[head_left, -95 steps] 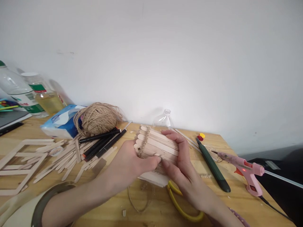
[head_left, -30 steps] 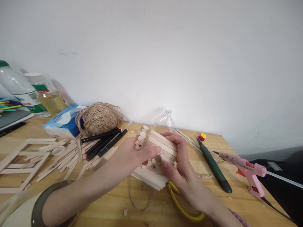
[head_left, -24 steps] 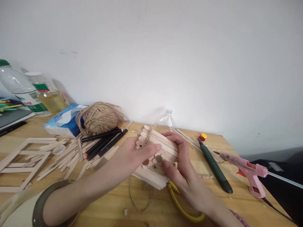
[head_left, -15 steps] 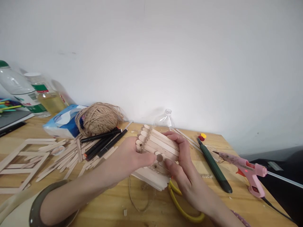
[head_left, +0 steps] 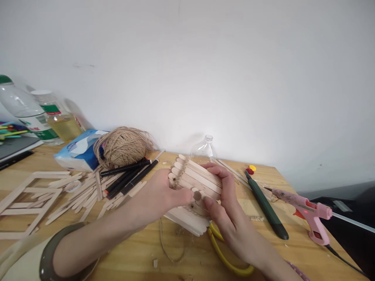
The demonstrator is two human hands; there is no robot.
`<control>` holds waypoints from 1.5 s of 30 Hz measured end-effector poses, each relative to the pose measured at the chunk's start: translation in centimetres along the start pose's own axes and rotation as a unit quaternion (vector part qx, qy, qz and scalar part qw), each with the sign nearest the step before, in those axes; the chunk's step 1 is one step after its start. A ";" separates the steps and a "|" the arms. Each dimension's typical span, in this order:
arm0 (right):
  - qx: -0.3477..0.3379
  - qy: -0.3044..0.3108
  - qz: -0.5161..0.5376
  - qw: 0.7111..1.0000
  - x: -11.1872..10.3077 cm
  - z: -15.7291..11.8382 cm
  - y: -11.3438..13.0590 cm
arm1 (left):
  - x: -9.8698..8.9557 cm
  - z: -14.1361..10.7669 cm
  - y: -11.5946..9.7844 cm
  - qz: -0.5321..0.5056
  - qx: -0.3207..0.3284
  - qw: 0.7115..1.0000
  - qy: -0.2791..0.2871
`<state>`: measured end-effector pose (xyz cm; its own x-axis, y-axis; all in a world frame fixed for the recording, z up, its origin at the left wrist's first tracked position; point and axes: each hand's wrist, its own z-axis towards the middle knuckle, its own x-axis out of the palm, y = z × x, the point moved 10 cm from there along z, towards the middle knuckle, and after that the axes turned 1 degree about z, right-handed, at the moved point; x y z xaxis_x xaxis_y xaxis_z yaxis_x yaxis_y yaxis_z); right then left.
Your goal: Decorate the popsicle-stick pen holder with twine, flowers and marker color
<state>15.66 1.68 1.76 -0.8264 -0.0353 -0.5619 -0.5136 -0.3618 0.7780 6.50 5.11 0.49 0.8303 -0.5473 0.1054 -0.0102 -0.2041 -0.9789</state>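
Between my hands is a small craft model made of popsicle sticks [head_left: 197,175], with rows of round-ended sticks and a braided twine strip along one edge. My left hand [head_left: 172,191] grips its left side, thumb lying across the front near a small round wooden disc [head_left: 197,195]. On the other side, my right hand [head_left: 222,195] wraps around the right end, its thumb close to that same disc. A lower panel of sticks [head_left: 187,221] slopes out beneath. A loose strand of twine [head_left: 162,240] hangs or lies below the model. The model's back is hidden.
On the right lie a pink hot glue gun [head_left: 313,210] with its cord and a dark green pen-shaped tool [head_left: 266,207]. Yellow-handled scissors or a loop [head_left: 231,265] sit in front. Leftward are a twine ball [head_left: 124,146], black markers [head_left: 131,179], loose sticks [head_left: 79,199] and bottles [head_left: 63,125].
Hardly anything differs. Both hands keep the same hold on the stick model, and the view has shifted very slightly.
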 end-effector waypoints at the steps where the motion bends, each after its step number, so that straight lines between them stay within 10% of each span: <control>1: 0.000 0.001 0.000 1.000 0.0 0.0 0.0 | -0.2 0.0 0.2 0.012 -0.006 1.000 -0.005; 21: 0.032 -0.004 0.017 0.999 0.1 0.1 -0.4 | 0.5 -0.1 -0.2 -0.018 0.013 0.999 0.046; 32: 0.038 -0.032 0.052 0.997 -0.1 0.0 -0.3 | -1.0 -0.8 0.1 -0.057 -0.002 0.997 -0.055; 45: -0.021 -0.092 0.033 0.995 -0.8 -0.6 0.9 | 0.2 -0.5 0.3 0.035 0.014 0.999 -0.019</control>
<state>15.96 0.79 2.73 -0.8887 0.1086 -0.4455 -0.4490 -0.4031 0.7974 6.40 4.48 0.29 0.8487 -0.5280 0.0299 -0.0541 -0.1430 -0.9882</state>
